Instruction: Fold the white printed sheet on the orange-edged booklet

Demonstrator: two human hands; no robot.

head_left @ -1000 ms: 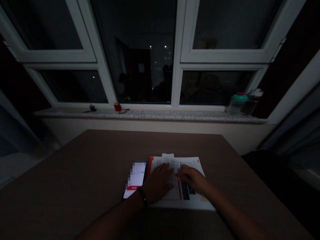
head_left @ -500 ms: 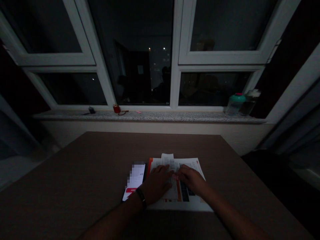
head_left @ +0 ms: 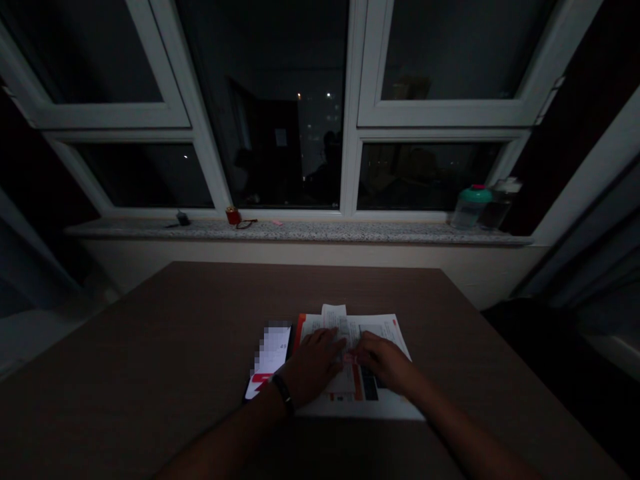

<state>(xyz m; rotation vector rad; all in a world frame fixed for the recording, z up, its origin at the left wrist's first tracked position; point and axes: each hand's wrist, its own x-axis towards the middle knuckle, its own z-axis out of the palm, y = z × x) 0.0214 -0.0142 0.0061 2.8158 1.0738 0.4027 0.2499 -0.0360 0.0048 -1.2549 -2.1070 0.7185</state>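
Note:
A printed booklet or sheet with orange and dark blocks lies on the brown table. On top of it is a narrow white paper slip, its upper end sticking out past the far edge. My left hand, with a dark band at the wrist, rests on the slip with its fingers spread. My right hand has its fingers pinched together at a small pinkish piece beside the left fingertips; what exactly lies between them is too dark to tell. A lit phone lies left of the papers.
The brown table reaches up to the wall under the window. On the stone sill stand a red jar, a small dark item and a teal-lidded bottle with another clear bottle beside it.
The fingers of my right hand have shifted slightly to the right, and more of the pinkish piece shows between the hands. My left hand stays nearly in place.

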